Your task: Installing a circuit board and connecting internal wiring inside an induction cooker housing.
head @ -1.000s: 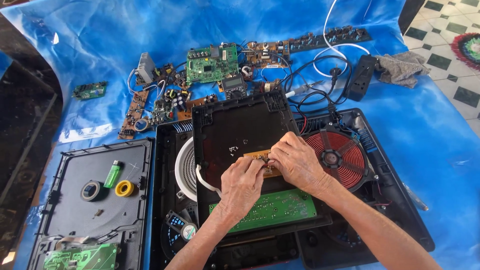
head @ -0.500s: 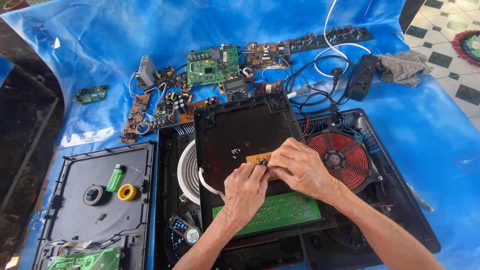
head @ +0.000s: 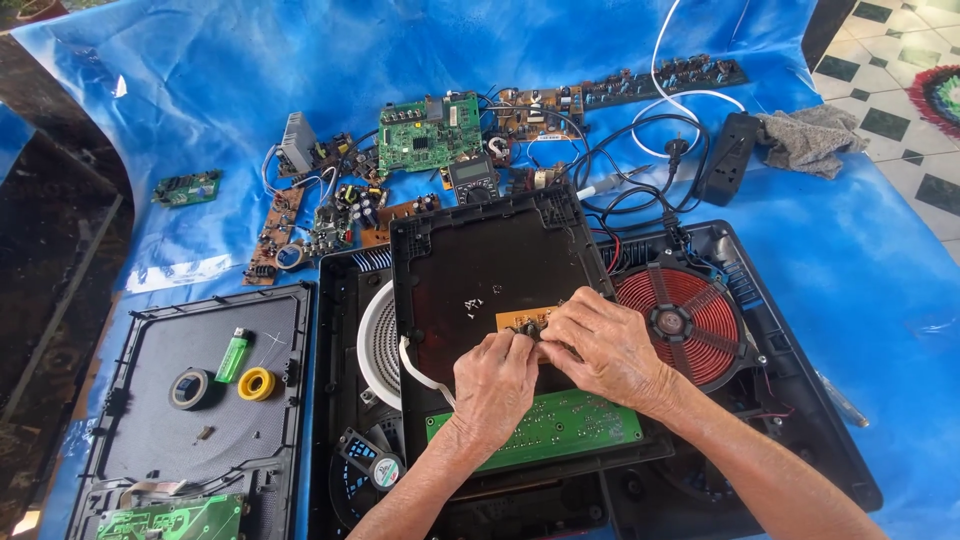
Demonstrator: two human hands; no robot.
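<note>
Both my hands meet over a small orange-brown circuit board [head: 520, 320] lying on a black plastic cover panel [head: 480, 270]. My left hand [head: 495, 385] pinches at the board's lower edge; my right hand [head: 600, 345] presses on its right end, fingers curled over it. What the fingertips hold is hidden. A long green circuit board [head: 560, 425] lies on the panel just below my hands. The panel rests across an opened induction cooker base [head: 790, 400], whose red copper coil [head: 680, 320] shows to the right and a white coil [head: 378, 345] to the left.
A second black panel [head: 150, 420] at left carries a green lighter [head: 232, 355], a black tape roll [head: 188, 388] and a yellow tape roll [head: 256, 383]. Several loose circuit boards, a multimeter [head: 472, 178], cables, a power adapter [head: 728, 158] and a grey rag [head: 808, 135] lie on the blue sheet.
My hands stay on the small board; fingers shift slightly. The view has drifted a little, so everything sits slightly lower in frame.
</note>
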